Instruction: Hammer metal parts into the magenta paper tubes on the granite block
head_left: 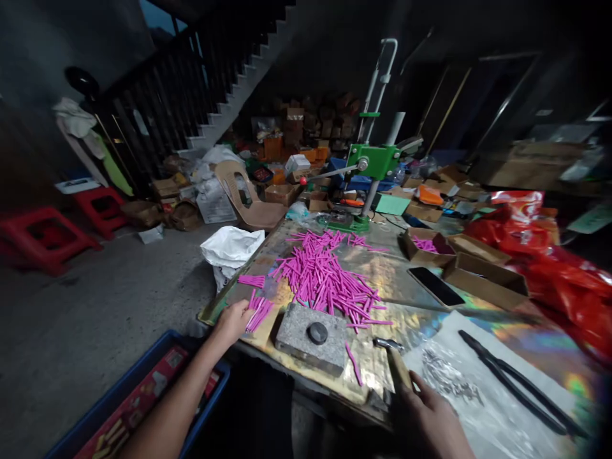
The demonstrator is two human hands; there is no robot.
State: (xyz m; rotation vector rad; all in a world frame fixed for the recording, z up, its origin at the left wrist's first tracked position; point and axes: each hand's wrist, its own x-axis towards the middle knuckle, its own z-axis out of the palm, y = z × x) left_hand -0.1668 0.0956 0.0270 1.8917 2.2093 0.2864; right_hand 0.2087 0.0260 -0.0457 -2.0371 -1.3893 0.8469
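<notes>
My left hand (233,320) rests at the table's near left edge, fingers closed round a small bundle of pink sticks (259,312). A big heap of the same pink sticks (322,274) covers the middle of the table. My right hand (430,414) grips the wooden handle of a hammer (394,357), whose metal head lies just right of a grey stone block (313,334) with a dark round knob on top. One loose pink stick (354,364) lies beside the block.
A green lever press (370,167) stands at the far edge. Cardboard boxes (482,268), a black phone (436,286), red plastic bags (564,268) and black tongs (516,382) fill the right. A blue crate (138,395) sits on the floor below left; red stools (45,236) stand further off.
</notes>
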